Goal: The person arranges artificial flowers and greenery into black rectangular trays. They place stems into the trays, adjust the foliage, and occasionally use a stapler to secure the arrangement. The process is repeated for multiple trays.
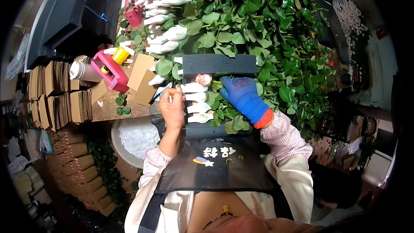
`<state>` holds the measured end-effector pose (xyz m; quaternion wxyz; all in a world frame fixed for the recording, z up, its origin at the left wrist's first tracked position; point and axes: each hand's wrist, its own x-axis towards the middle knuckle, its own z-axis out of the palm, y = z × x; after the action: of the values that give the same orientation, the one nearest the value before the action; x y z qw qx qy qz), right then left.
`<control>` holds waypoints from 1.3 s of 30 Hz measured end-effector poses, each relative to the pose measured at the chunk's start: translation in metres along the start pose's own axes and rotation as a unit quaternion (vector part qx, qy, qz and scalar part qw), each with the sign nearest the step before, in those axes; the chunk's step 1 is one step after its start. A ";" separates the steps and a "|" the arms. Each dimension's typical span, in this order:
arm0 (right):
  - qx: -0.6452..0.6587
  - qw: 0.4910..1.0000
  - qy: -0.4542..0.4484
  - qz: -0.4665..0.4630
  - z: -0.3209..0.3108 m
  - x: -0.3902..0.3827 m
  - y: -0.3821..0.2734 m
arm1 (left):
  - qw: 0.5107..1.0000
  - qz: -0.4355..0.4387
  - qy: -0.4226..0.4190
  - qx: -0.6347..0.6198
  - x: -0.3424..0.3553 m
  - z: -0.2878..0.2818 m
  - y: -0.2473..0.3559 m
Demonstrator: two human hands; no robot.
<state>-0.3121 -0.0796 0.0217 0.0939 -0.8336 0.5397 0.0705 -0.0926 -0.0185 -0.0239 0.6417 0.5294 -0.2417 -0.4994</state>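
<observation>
A pink rose (204, 80) without a net lies across a black ridged sheet (220, 65), its head toward my left. My right hand (244, 97), in a blue knit glove with an orange cuff, is closed on its stem just behind the head. My bare left hand (172, 105) has its fingers curled and pinched beside the tip of the uppermost white-netted rose (194, 88); what sits between the fingertips is hidden. Below lie more white-netted roses (198, 107), their green leaves (235, 124) spreading to the right under my gloved hand.
Netted roses (166, 39) and leafy stems (267, 26) pile up at the far side. To the left stand a pink basket-like holder (113, 72), a white lidded cup (84, 71), cardboard pieces (56, 95) and black sheets (82, 13). A basin (138, 140) of white nets stands below the table.
</observation>
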 end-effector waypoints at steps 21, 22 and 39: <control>-0.003 0.999 -0.036 -0.002 -0.002 -0.011 -0.006 | 0.973 -0.004 -0.101 0.208 0.001 -0.029 0.014; 0.006 0.999 -0.050 -0.003 -0.003 -0.011 -0.005 | 0.986 0.006 -0.048 0.161 0.001 -0.031 0.019; -0.019 0.995 -0.099 -0.011 -0.013 -0.029 -0.008 | 0.979 -0.082 -0.043 0.180 0.004 -0.075 0.059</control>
<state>-0.3168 -0.0540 0.0417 0.1315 -0.8302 0.5171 0.1617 -0.0059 0.0073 0.0053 0.4816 0.6324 -0.3111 -0.5209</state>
